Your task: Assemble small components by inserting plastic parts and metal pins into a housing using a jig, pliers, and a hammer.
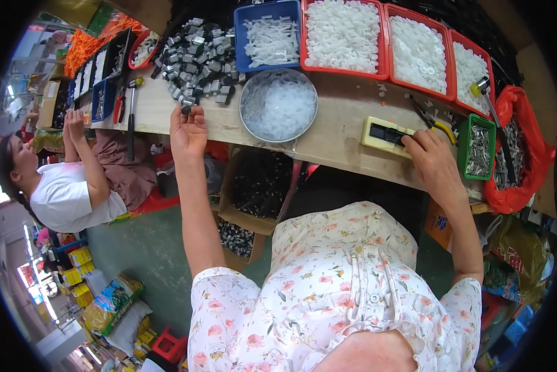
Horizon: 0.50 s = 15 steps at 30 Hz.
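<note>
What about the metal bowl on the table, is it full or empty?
Not empty: in the metal bowl, whitish pieces cover most of the bottom. From above, I can't tell exactly how full.

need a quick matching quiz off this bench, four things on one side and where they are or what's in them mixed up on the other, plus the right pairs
Column one
1. left hand
2. right hand
3. round metal bowl
4. green bin

Column two
A. on the near side of the blue bin
B. filled with slim metal pieces
C. at the cream fixture
D. at the near edge of the silver-and-black parts pile

Right pairs: 1-D, 2-C, 3-A, 4-B
</note>
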Tool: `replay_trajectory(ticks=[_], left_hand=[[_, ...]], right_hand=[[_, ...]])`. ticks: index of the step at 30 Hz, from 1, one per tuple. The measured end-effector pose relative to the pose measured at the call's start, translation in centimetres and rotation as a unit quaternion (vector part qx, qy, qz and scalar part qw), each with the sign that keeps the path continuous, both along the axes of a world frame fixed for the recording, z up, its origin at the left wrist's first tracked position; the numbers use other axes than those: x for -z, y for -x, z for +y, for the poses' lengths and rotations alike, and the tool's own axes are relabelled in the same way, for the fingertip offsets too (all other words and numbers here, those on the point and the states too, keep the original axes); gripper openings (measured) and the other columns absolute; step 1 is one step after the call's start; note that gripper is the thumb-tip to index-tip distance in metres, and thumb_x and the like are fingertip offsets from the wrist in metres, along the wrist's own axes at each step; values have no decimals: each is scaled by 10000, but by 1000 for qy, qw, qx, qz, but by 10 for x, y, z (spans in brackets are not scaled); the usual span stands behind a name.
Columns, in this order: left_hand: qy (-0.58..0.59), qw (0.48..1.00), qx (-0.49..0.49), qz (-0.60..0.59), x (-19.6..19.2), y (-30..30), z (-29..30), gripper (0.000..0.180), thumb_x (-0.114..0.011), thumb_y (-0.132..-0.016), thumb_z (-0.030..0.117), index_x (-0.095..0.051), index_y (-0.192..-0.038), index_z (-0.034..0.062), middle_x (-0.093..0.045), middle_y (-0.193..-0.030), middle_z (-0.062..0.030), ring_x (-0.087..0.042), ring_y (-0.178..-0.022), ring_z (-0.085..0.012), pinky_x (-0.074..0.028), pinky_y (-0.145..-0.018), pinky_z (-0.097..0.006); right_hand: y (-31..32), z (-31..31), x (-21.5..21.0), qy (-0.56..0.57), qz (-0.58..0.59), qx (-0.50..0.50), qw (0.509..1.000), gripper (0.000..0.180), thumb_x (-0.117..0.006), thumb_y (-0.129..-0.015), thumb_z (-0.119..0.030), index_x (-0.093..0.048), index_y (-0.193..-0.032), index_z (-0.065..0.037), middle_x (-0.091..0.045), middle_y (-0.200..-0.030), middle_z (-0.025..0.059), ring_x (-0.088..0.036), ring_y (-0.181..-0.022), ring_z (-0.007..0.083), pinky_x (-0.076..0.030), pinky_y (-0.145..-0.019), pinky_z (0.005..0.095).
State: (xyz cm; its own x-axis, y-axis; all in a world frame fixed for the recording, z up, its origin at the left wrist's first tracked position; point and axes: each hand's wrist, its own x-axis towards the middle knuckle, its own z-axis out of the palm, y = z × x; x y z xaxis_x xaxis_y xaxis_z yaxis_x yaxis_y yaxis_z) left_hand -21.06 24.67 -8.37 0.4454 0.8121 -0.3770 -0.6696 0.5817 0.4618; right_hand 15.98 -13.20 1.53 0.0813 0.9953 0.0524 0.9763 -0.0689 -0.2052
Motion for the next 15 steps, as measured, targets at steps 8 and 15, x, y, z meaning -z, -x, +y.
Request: replay_trajectory(ticks=[8,15], left_hand=[[-134,988,32,66,-30,-20,-24,211,-607,-965,129,-556,-1139,22,-644,-1027,-127,-650,-891,-232,-574,-726,-281],[-262,953,137,62,-81,-83,-102,230,-637,-957,73,-564,-1175,63,-680,-1074,-134,-682,-832,-212,-575,-732,-274]], right_hand=[[0,-2,1,-5,-13,10,1000,373,-640,-762,49,-629,-1131,-1,-574,-1005,132,-584,-971,331,-470,-865,406],[3,4,-17,-65,25,34,997,280,-699,-846,-38,-663,-1123,-36,-616,-991,116,-619,-933,316,-479,-833,406]])
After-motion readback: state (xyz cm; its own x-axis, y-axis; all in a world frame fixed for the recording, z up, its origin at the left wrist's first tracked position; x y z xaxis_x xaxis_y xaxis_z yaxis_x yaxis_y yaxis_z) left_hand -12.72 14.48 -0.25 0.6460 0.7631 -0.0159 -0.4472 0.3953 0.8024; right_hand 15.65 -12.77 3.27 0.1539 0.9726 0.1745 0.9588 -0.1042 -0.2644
